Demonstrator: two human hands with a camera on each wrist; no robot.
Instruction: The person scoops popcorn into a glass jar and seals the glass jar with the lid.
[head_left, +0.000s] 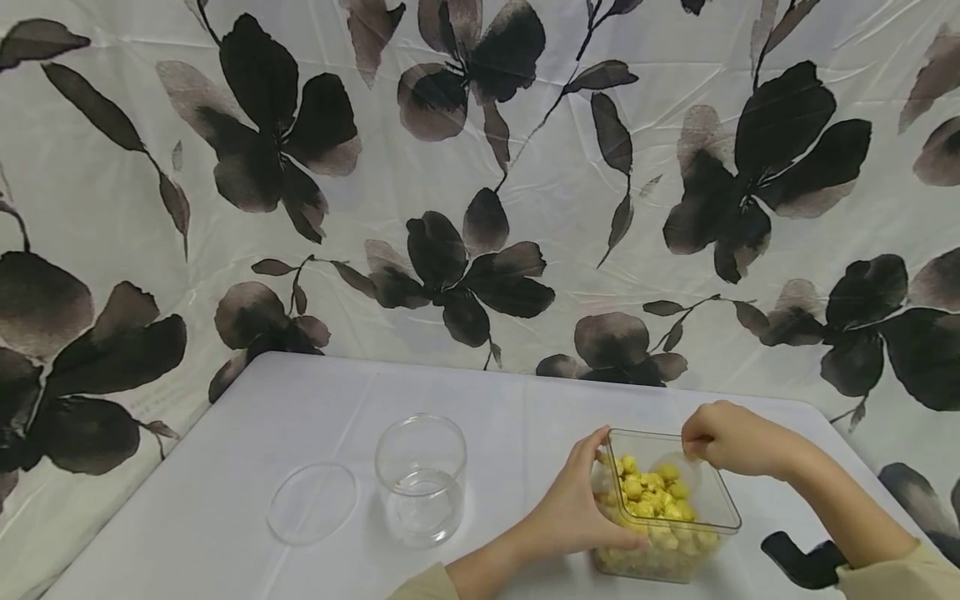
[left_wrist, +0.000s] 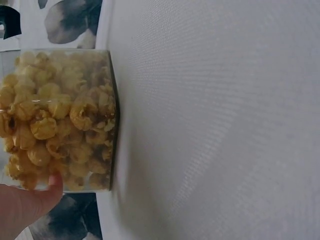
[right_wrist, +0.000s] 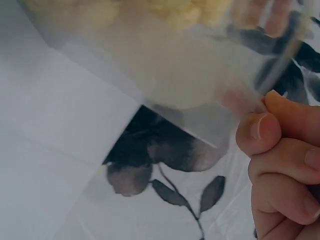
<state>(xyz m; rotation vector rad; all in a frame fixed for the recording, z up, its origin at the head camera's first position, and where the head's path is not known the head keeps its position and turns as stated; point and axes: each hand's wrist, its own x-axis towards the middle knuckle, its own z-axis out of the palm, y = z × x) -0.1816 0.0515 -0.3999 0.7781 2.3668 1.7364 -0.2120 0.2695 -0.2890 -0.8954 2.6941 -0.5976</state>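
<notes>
A clear square tub (head_left: 660,575) of yellow popcorn (head_left: 652,496) stands toward the right of the table. My left hand (head_left: 577,504) grips its near left side, thumb along the front; in the left wrist view the thumb presses the wall beside the popcorn. At the tub's far right corner, my right hand (head_left: 731,437) has curled fingers and pinches at the rim. Just below those fingers, inside the tub, is a pale translucent round piece (right_wrist: 185,85). It seems to be in the right hand's pinch, but its held edge is hidden and its kind is unclear.
Left of the tub stands a clear round jar (head_left: 420,500) with its top uncovered. A clear round disc (head_left: 312,504), like a lid, lies flat farther left on the white table (head_left: 187,517). A floral cloth (head_left: 585,192) hangs behind the table. Something black (head_left: 802,560) shows under the right forearm.
</notes>
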